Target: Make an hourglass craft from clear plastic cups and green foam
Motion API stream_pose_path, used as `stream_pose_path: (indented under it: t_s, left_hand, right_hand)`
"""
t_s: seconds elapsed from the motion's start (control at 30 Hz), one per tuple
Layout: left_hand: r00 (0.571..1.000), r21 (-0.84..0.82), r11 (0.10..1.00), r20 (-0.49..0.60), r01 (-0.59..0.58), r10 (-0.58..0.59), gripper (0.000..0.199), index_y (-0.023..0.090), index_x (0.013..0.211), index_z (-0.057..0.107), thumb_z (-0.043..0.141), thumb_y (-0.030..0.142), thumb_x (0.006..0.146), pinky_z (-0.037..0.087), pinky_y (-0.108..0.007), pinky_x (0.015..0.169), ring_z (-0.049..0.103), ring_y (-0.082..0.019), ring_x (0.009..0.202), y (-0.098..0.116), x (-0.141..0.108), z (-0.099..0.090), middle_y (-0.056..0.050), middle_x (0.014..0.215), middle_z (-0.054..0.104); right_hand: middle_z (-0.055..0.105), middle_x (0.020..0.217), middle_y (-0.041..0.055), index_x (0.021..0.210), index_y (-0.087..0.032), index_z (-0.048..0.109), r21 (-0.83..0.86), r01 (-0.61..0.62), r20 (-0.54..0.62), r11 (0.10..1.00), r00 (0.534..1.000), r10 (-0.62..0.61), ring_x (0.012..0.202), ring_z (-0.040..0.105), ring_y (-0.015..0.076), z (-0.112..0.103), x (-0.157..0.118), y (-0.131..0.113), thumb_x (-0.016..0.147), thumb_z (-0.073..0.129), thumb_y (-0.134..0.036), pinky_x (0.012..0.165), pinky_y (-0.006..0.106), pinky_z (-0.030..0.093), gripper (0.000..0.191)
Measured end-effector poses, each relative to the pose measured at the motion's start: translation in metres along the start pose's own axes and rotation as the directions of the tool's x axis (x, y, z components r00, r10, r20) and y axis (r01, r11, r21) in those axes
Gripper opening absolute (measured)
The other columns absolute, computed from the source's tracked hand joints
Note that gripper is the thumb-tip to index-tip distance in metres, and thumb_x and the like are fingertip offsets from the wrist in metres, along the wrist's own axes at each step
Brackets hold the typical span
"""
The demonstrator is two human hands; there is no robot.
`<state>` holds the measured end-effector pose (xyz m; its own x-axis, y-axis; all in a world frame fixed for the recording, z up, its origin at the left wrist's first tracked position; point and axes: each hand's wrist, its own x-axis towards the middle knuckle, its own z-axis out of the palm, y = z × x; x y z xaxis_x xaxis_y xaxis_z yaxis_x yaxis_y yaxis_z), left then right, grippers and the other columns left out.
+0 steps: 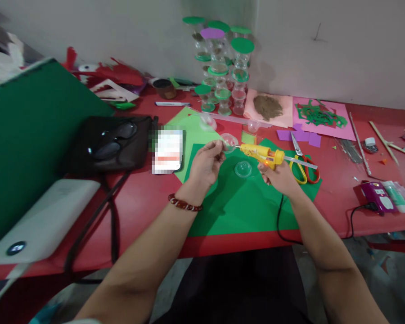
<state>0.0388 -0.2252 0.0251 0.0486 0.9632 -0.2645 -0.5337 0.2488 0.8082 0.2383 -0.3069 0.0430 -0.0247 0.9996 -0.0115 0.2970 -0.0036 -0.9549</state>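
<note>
Between the fingers of my left hand (209, 164) is a clear plastic lid (230, 141), held up over the green paper. My right hand (276, 176) is closed round the handle of a yellow hot glue gun (259, 153), its nozzle at the lid's near edge. A clear glue stick (302, 162) sticks out of the gun's back. Below the nozzle, a second clear domed lid (243, 169) lies on the green paper (236, 211). Scissors (302, 164) with yellow and red handles rest just right of my right hand.
Stacked clear cups (219, 67) with green and purple discs stand by the wall. Brown grains (268, 107) and green paper shreds (319, 114) lie on pink sheets. A phone (168, 150), black bag (121, 153) and green board (37, 135) are left; a purple device (378, 197) with a cord is right.
</note>
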Motion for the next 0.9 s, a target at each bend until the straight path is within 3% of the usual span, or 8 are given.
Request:
stream_pose_path:
  t_s: [0.63,0.9]
  left_hand:
    - [1.000,0.011,1.000,0.003,-0.026,0.026,0.026,0.018,0.063,0.063,0.073,0.010,0.087,0.039,-0.021,0.055,0.047,-0.008,0.055,-0.0019,0.0000,-0.0018,0.000,0.067,0.061]
    - [0.995,0.099,0.991,0.045,-0.088,0.084,0.027,0.018,0.063,0.064,0.078,0.015,0.085,0.039,-0.022,0.058,0.046,-0.008,0.056,-0.0028,-0.0024,-0.0015,0.000,0.069,0.062]
  right_hand:
    - [0.049,0.049,-0.0064,0.076,-0.023,0.056,-0.014,0.008,-0.027,1.000,1.000,-0.009,0.044,0.047,0.0095,-0.0025,-0.0001,-0.0015,0.080,0.062,-0.087,0.045,0.024,0.039,0.064]
    - [0.048,0.049,-0.0069,0.076,-0.024,0.055,-0.010,0.010,-0.027,1.000,1.000,-0.011,0.043,0.046,0.0091,-0.0023,-0.0002,-0.0019,0.080,0.062,-0.086,0.045,0.024,0.040,0.063]
